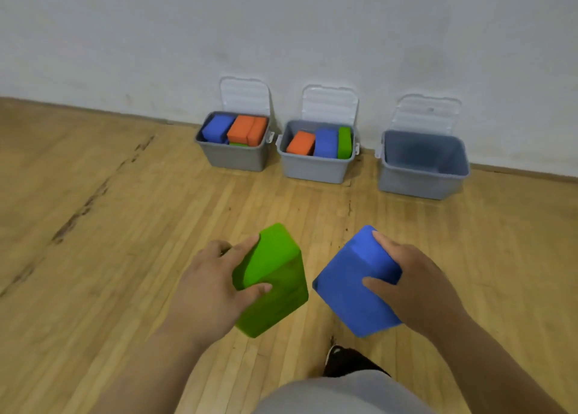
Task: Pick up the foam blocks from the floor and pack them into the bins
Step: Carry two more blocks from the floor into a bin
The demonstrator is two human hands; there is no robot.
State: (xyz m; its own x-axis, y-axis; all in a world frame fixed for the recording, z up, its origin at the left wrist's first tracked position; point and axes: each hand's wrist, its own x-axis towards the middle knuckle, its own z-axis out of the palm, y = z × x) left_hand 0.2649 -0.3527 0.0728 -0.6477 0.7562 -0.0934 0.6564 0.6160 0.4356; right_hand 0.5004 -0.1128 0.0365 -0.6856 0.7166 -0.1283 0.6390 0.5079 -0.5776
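Grey trouser knee [337, 395], bottom centre. Lower middle: left hand [206, 285] grips green foam block [272, 282], right hand [416, 285] grips blue foam block [353, 291], both held above floor [125, 226]. Judged light, soft, grippy; thumb and fingers across opposite faces suffice. Three bins [312, 171], upper centre.

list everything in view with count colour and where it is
green block: 1, green, held, near left
blue block: 1, blue, held, near right
left bin: 1, grey, by the wall, holds blue, orange, green blocks
middle bin: 1, grey, by the wall, holds orange, blue, green blocks
right bin: 1, grey, by the wall, no blocks visible
lids: 3, white, open, upright behind bins
floor: 1, brown wood
shoe: 1, dark, bottom centre
hands: 2, left hand grips green block, right hand grips blue block
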